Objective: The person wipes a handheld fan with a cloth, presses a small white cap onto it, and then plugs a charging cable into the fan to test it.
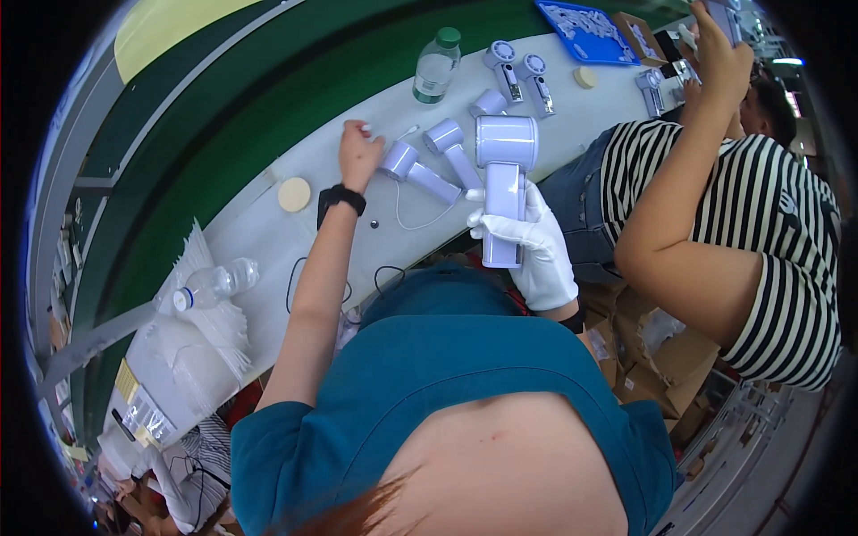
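Note:
My right hand (547, 263), in a white glove, is wrapped round the handle of a lilac handheld fan (507, 143). The fan stands head up, its round drum-shaped head toward the far side. Over the table, my bare left hand (360, 156) has its fingers curled in. A small white spot shows at its fingertips, too small to name. Just right of that hand lies another lilac fan (416, 171) with a white cable (399, 204) looping beside it. A further fan (451, 147) lies between it and the held one.
Several more fans (539, 85) and a green-capped bottle (436, 67) are farther back, near a blue tray (585, 36) of small parts. At left are a round cream disc (294, 194), a lying bottle (217, 284) and foam sleeves (206, 344). A striped-shirted co-worker (715, 205) sits close on my right.

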Demonstrator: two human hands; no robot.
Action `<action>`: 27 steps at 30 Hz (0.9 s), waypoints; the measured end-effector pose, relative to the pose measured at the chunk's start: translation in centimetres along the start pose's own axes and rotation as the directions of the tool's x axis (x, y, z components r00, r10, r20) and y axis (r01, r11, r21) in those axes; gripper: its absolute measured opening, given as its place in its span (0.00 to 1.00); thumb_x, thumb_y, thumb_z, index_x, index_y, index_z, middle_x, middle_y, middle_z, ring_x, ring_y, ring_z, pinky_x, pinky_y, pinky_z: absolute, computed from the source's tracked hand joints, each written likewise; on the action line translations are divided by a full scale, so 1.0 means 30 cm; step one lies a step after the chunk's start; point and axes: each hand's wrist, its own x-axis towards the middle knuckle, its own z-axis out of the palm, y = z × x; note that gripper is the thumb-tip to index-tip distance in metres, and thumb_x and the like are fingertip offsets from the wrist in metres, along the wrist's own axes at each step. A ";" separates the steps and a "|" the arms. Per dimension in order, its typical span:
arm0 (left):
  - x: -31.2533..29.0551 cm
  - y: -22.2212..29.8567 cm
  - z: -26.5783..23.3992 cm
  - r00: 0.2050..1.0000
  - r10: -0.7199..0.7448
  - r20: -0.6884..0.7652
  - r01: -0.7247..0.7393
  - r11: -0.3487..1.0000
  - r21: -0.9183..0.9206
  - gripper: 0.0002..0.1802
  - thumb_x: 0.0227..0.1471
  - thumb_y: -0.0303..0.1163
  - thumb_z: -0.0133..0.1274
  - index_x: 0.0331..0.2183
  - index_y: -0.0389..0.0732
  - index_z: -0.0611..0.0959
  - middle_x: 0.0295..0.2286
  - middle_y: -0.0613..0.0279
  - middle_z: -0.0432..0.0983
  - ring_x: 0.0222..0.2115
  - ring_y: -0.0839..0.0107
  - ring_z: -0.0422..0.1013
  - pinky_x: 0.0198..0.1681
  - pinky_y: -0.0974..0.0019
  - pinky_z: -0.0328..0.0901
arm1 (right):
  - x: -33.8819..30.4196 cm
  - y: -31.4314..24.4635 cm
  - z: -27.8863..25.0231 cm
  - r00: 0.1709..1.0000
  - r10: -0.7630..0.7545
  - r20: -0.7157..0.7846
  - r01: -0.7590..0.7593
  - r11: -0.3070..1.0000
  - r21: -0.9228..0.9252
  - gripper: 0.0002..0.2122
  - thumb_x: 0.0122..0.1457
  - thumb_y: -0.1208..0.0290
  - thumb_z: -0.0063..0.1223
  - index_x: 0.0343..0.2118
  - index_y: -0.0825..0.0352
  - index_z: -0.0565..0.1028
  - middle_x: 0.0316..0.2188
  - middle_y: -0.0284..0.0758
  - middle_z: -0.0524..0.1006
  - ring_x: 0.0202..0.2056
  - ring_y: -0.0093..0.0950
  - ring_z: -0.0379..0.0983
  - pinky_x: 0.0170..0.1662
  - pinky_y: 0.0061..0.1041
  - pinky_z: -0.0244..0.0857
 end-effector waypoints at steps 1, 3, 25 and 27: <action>0.026 0.033 0.029 0.993 -0.023 0.116 0.022 1.000 0.007 0.26 0.31 0.33 0.58 0.34 0.35 0.68 0.25 0.53 0.72 0.27 0.57 0.70 0.32 0.62 0.64 | 0.002 0.002 0.004 1.000 -0.002 0.010 0.002 1.000 0.010 0.28 0.42 0.81 0.54 0.49 0.70 0.57 0.37 0.41 0.70 0.31 0.25 0.71 0.36 0.22 0.66; 0.068 0.081 0.086 0.937 -0.065 0.343 0.060 0.998 0.024 0.24 0.32 0.31 0.57 0.34 0.35 0.67 0.25 0.51 0.73 0.27 0.55 0.71 0.32 0.61 0.65 | -0.001 0.002 0.020 1.000 -0.016 0.005 0.016 1.000 0.009 0.29 0.42 0.81 0.54 0.50 0.70 0.57 0.37 0.42 0.70 0.31 0.26 0.71 0.36 0.23 0.66; -0.206 0.042 -0.448 0.966 -0.103 -0.236 0.034 0.959 -0.280 0.10 0.47 0.17 0.42 0.28 0.39 0.59 0.25 0.52 0.69 0.28 0.63 0.68 0.34 0.63 0.62 | 0.012 0.075 0.111 0.985 0.053 0.163 -0.059 0.998 0.028 0.21 0.49 0.68 0.49 0.45 0.68 0.59 0.28 0.40 0.69 0.20 0.26 0.65 0.24 0.23 0.60; -0.284 0.156 -0.502 0.986 -0.077 -0.148 -0.009 0.863 -0.504 0.10 0.49 0.19 0.43 0.27 0.39 0.58 0.23 0.56 0.67 0.28 0.65 0.68 0.34 0.64 0.62 | 0.026 0.084 0.145 0.975 0.083 0.205 -0.108 0.987 0.115 0.21 0.50 0.63 0.47 0.45 0.67 0.60 0.28 0.40 0.69 0.19 0.27 0.65 0.24 0.24 0.60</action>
